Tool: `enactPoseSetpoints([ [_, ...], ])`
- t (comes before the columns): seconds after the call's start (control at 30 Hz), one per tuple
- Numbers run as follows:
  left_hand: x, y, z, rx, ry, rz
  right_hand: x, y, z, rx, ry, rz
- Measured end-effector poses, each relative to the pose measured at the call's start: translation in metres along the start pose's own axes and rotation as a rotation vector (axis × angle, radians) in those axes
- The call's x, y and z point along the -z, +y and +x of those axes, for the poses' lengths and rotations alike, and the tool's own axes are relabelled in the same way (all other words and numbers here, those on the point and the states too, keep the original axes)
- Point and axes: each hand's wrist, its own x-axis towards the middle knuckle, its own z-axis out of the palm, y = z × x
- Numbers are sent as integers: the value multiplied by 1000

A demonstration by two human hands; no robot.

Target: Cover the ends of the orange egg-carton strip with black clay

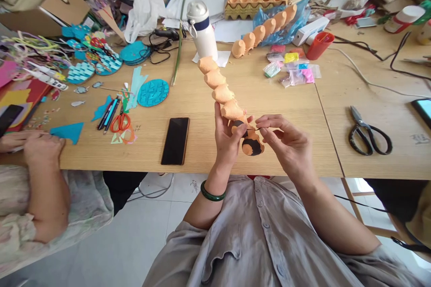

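A curved strip of orange egg-carton cups (pixel 223 93) is gripped in my left hand (pixel 229 136), tilted away from me over the table's front edge. Its nearest cup bears black patches (pixel 253 147) around a round orange spot. My right hand (pixel 286 141) pinches a thin dark strand (pixel 253 129) at the carton's near end, thumb against forefinger. Part of the near end is hidden behind my left thumb. A second orange egg-carton strip (pixel 264 31) lies farther back on the table.
A black phone (pixel 175 141) and orange scissors (pixel 120 122) lie to the left, black scissors (pixel 368 134) to the right. A white flask (pixel 203 31), a red cup (pixel 319 45) and clay packets (pixel 291 65) stand behind. Another person's hands (pixel 43 145) rest at far left.
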Motion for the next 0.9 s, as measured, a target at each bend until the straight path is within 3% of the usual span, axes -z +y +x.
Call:
enactPoseSetpoints([
  [0.27,0,-2,-2,56,38,-55,-1,-20,5,104,-63,-25],
  [0.43,-1,0,-3,91,38,-96,-1,-28,10,83,-41,24],
  [0.6,0,-4,-1,42,28,-55,2,-11,22,-181,50,242],
  [0.73,6,-10,2,-25,3,-4,9,7,26,-466,10,413],
  [0.9,9,-12,-1,-92,-30,64,15,10,20,-502,-47,425],
])
